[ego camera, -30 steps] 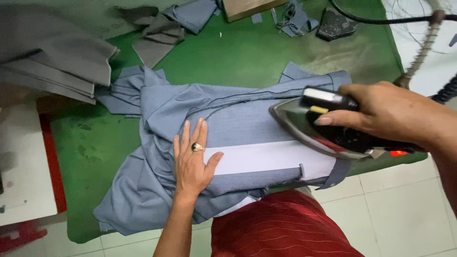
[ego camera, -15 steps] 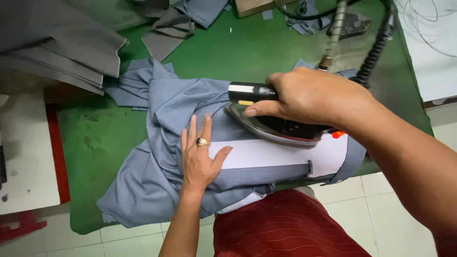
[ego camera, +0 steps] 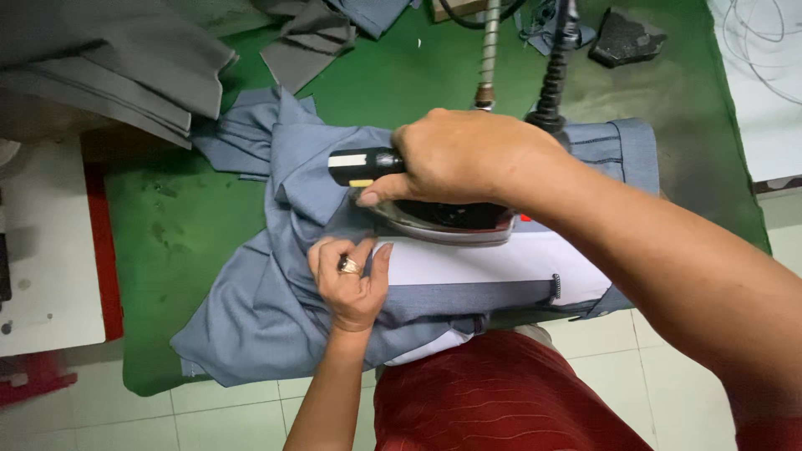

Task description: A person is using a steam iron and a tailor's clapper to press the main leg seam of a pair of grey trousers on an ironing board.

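Right hand (ego camera: 468,154) fingers wrapped on steam iron (ego camera: 434,219) handle; left hand (ego camera: 351,280) fingers curled, pinching grey garment (ego camera: 276,309) on green counter (ego camera: 184,217), just below iron tip. Risk: burn to L fingers; crease pressed if cloth slips.

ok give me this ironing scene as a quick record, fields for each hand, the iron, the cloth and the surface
right hand: wrapped around the iron's black handle
iron: soleplate down on the garment, tip pointing left; two hoses rise from its rear
left hand: fingers curled, pinching the fabric just below the iron's tip; ring on one finger
garment: blue-grey cloth with a white inner strip, spread and bunched at the left
surface: green padded ironing table
nearby: grey cloth pieces stacked at upper left
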